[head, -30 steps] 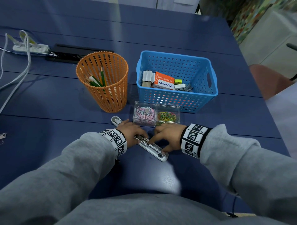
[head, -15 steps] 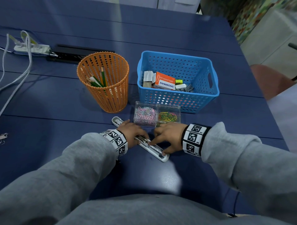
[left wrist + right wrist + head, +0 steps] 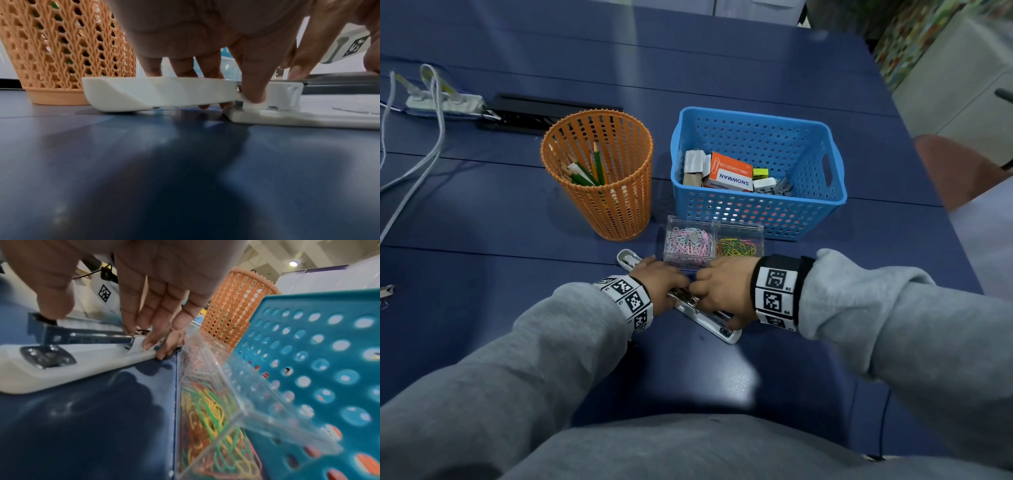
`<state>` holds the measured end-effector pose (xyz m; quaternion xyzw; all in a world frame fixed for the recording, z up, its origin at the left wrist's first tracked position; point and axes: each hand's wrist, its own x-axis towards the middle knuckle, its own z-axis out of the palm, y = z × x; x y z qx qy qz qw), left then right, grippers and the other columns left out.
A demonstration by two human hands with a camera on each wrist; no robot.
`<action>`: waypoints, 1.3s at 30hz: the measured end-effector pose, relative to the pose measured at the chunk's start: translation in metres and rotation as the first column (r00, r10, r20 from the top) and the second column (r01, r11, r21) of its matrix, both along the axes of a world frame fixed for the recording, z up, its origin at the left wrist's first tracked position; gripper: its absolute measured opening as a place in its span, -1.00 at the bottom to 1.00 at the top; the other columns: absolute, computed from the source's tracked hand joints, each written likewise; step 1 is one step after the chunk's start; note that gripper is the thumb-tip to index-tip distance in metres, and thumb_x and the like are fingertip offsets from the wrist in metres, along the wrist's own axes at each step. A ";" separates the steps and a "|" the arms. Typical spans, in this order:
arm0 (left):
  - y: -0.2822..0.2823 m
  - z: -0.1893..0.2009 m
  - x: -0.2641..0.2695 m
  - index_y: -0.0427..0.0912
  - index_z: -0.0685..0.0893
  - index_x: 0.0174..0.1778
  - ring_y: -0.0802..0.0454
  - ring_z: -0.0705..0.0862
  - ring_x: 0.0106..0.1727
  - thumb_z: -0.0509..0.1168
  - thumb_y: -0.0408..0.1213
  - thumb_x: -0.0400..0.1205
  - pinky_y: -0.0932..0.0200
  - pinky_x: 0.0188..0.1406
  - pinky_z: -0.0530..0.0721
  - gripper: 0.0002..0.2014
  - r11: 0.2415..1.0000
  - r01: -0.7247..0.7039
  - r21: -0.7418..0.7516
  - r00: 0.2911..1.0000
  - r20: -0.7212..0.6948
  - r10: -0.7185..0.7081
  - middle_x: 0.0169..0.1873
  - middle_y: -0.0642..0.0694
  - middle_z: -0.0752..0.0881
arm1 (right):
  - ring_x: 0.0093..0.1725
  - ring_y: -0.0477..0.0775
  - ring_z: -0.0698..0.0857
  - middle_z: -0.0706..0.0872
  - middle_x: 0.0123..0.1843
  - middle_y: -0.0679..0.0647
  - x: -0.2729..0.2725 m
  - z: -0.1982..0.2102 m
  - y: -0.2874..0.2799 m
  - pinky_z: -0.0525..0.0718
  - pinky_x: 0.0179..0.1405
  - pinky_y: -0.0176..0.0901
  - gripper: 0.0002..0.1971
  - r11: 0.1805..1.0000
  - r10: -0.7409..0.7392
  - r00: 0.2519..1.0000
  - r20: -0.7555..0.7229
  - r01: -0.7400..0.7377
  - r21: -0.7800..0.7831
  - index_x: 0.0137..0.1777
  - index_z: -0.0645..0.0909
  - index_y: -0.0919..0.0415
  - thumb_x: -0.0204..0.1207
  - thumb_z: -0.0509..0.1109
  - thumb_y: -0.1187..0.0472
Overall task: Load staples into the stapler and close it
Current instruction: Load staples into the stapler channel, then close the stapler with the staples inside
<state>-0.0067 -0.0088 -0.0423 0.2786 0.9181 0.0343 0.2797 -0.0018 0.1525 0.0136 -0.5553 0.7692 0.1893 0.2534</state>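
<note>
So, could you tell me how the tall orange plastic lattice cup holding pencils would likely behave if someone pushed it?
The tall orange plastic lattice cup probably tips easily: it is tall and narrows toward its base. Its openwork walls suggest little weight, so it may slide on the smooth blue table.

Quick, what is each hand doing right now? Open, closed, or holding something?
Left hand: fingers curled round the stapler's flipped-open top, holding it.
Right hand: fingertips pinching at the stapler's metal staple rail.

My head camera looks down and forward over the bench [image 3: 482,212]. My left wrist camera sits almost on it, close behind my fingers. My right wrist camera looks along my fingers, also close. All three share the stapler [image 3: 726,334] and orange cup [image 3: 616,205].
</note>
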 end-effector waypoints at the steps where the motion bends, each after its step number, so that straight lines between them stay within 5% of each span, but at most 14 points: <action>1: 0.001 0.000 -0.001 -0.04 0.57 0.21 -0.09 0.44 0.44 0.26 -0.13 0.55 -0.12 0.61 0.08 -0.70 1.000 0.007 -0.015 1.000 -0.003 -0.007 0.31 -0.03 0.60 | 0.33 0.13 0.42 0.51 0.30 0.06 0.001 0.000 -0.002 0.44 0.30 0.07 -0.51 1.000 0.015 1.000 -0.007 -0.015 0.005 0.24 0.52 0.13 0.35 0.41 -0.06; 9: 0.001 0.000 -0.001 -0.05 0.55 0.25 -0.08 0.42 0.45 0.26 -0.14 0.55 -0.09 0.62 0.06 -0.66 1.000 0.004 -0.013 1.000 -0.001 -0.004 0.33 -0.03 0.59 | 0.29 0.22 0.50 0.54 0.30 0.15 0.001 0.004 -0.004 0.47 0.36 0.08 -0.41 0.990 -0.132 0.991 -0.006 0.131 -0.047 0.30 0.41 0.22 0.30 0.46 0.04; 14: -0.001 0.001 0.000 0.05 0.52 0.31 -0.08 0.43 0.44 0.28 -0.12 0.55 -0.11 0.59 0.06 -0.62 0.998 -0.022 0.060 1.000 0.013 0.021 0.34 -0.02 0.59 | 0.00 0.29 0.67 0.71 0.03 0.22 0.003 0.001 0.004 0.68 -0.01 0.06 -0.55 0.922 -0.366 0.918 0.150 0.380 -0.076 0.14 0.42 0.19 0.29 0.45 0.11; 17: -0.001 0.001 0.001 0.10 0.53 0.30 -0.08 0.46 0.42 0.29 -0.13 0.54 -0.09 0.55 0.13 -0.62 0.994 -0.031 0.100 1.000 -0.001 0.031 0.31 0.01 0.62 | -0.05 0.28 0.67 0.72 -0.01 0.21 0.004 -0.004 0.010 0.59 -0.16 -0.07 -0.55 0.873 -0.464 0.863 0.200 0.484 -0.063 0.15 0.40 0.18 0.31 0.45 0.12; 29: 0.001 0.000 0.004 0.12 0.54 0.28 -0.08 0.50 0.38 0.30 -0.12 0.53 -0.02 0.46 0.26 -0.63 0.991 -0.076 0.113 0.997 -0.013 0.078 0.29 -0.01 0.63 | -0.11 0.30 0.69 0.72 -0.02 0.27 0.011 -0.011 0.006 0.72 -0.16 0.06 -0.48 0.825 -0.539 0.811 0.228 0.562 -0.051 0.19 0.33 0.20 0.25 0.46 0.26; 36: -0.001 0.001 0.005 0.23 0.57 0.22 -0.03 0.52 0.37 0.30 -0.13 0.51 -0.04 0.45 0.27 -0.65 0.982 -0.100 0.163 0.995 0.006 0.100 0.24 0.05 0.67 | -0.27 0.19 0.64 0.68 -0.22 0.24 0.013 -0.011 0.028 0.70 -0.21 0.09 -0.49 0.498 -0.676 0.547 0.493 0.833 -0.242 0.20 0.35 0.19 0.26 0.41 0.40; 39: 0.000 0.002 0.004 0.23 0.57 0.22 -0.03 0.53 0.36 0.30 -0.14 0.51 -0.04 0.45 0.28 -0.65 0.982 -0.105 0.159 0.994 0.023 0.102 0.24 0.05 0.66 | -0.36 0.04 0.51 0.55 -0.29 0.06 0.016 -0.016 0.036 0.65 -0.24 0.03 -0.55 0.472 -0.673 0.532 0.514 0.844 -0.256 0.15 0.40 0.13 0.27 0.35 0.43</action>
